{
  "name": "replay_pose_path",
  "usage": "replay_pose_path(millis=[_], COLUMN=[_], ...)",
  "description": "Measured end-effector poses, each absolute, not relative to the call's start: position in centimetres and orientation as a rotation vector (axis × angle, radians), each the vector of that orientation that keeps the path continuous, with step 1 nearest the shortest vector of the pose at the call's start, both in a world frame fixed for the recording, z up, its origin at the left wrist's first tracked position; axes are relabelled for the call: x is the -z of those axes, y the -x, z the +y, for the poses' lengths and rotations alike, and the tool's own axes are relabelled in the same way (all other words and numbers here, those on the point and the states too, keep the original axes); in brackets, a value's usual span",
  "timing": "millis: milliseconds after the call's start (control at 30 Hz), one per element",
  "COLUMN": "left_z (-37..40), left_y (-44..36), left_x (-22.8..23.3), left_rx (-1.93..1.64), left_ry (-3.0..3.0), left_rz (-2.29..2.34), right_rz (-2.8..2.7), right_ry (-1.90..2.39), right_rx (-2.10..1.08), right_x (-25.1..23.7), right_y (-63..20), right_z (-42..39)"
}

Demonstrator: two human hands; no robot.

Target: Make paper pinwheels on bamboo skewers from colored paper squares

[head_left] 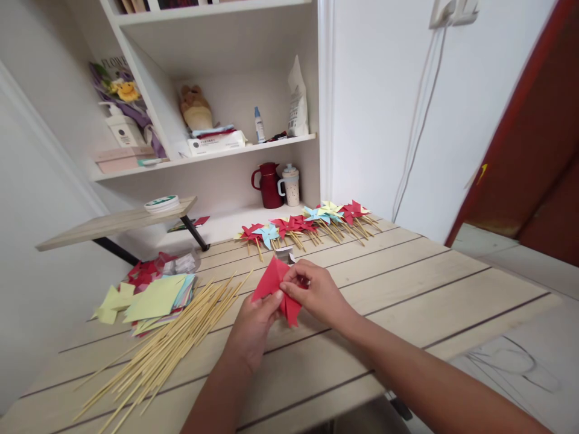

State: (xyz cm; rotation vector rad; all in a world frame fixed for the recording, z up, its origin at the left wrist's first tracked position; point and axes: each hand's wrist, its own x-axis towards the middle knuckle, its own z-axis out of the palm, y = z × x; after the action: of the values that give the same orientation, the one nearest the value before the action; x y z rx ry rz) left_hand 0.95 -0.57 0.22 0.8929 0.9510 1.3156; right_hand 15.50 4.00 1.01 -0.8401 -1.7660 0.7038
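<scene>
Both hands hold one piece of folded red paper (270, 278) above the middle of the table. My left hand (252, 325) grips its lower left side, thumb on top. My right hand (312, 289) pinches the paper near its centre, with the fingertips close to the left thumb. Whether a small item sits inside that pinch is hidden. Just behind the paper stands a small open box (285, 254). To the left lies a loose bundle of thin wooden sticks (181, 337).
Finished paper pinwheels (298, 226) on sticks line the table's back. Coloured paper sheets (156, 298) are stacked at left, beside folded red pieces (142, 274). A raised wooden stand (117, 223) overhangs the back left. A red jug (270, 185) and a lidded cup (291, 185) stand behind.
</scene>
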Motion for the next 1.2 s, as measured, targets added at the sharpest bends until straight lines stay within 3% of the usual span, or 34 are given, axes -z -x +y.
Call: replay_pose_path(millis=[233,467,767,1200], left_z=[-0.3,-0.5,-0.6,-0.7], left_y=[-0.6,-0.9,-1.2,-0.7], left_x=[0.0,-0.4,-0.7,-1.3], left_rx=[-1.344,-1.400,-1.252,-1.447], left_ry=[-0.870,-1.008,-1.180,-0.882], left_rz=[1.040,1.160,1.251,0.878], right_rz=[-1.621,-1.483,-1.307,-1.292], right_ry=[0.839,0.765,0.800,0.741], right_rx=[-0.639,-1.357,-1.748,-1.616], right_x=[-1.3,-1.1,-1.6,-1.0], right_y=[-17.1,-17.2,-17.5,-17.2], right_z=[4.8,4.9,5.0,5.2])
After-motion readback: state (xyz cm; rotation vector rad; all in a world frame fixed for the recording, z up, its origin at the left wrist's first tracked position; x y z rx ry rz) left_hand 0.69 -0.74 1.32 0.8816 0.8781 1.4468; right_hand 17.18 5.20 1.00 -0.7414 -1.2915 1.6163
